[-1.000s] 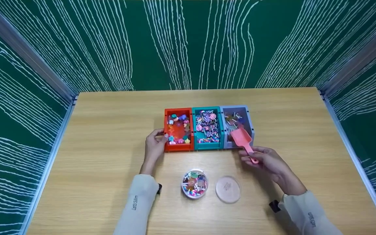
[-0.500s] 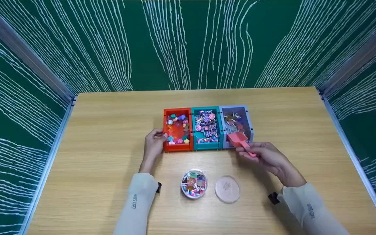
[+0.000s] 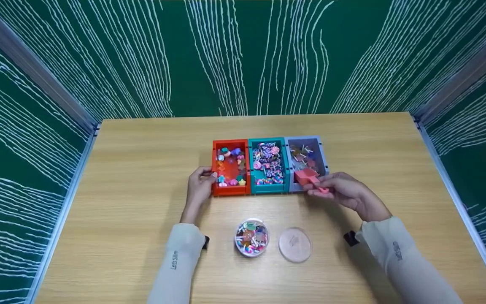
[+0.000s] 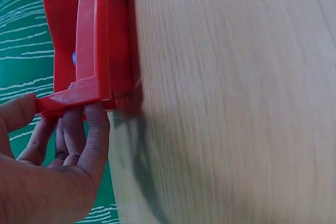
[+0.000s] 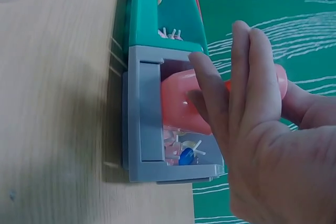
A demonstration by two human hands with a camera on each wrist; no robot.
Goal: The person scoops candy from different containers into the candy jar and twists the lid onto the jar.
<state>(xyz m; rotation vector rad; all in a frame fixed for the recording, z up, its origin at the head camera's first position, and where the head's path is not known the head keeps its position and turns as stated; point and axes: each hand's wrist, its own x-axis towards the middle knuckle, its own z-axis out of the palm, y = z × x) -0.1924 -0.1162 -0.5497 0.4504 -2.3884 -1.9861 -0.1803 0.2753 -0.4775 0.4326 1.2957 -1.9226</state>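
Observation:
My right hand (image 3: 348, 192) pinches the handle of a small pink scoop (image 3: 306, 176). In the right wrist view the scoop (image 5: 181, 100) dips into the grey-lilac bin (image 5: 142, 124), over small lollipop charms (image 5: 178, 153). My left hand (image 3: 200, 188) holds the outer side of the red bin (image 3: 231, 192), thumb on its rim and fingers beneath in the left wrist view. The red bin has colourful little charms around its floor. Between these two stands the teal bin (image 3: 268, 190), full of striped and pink candy charms (image 3: 270, 162).
In front of the bins stands a round clear tub (image 3: 251, 237) full of mixed candy charms. Its clear round lid (image 3: 295, 245) lies to the right on the wooden table (image 3: 141, 169). Green walls with white lines (image 3: 209, 55) enclose the table.
The scoop has come down into the grey-lilac bin, its handle tilting as my right hand moves slightly up and forward. My left hand stays on the red bin.

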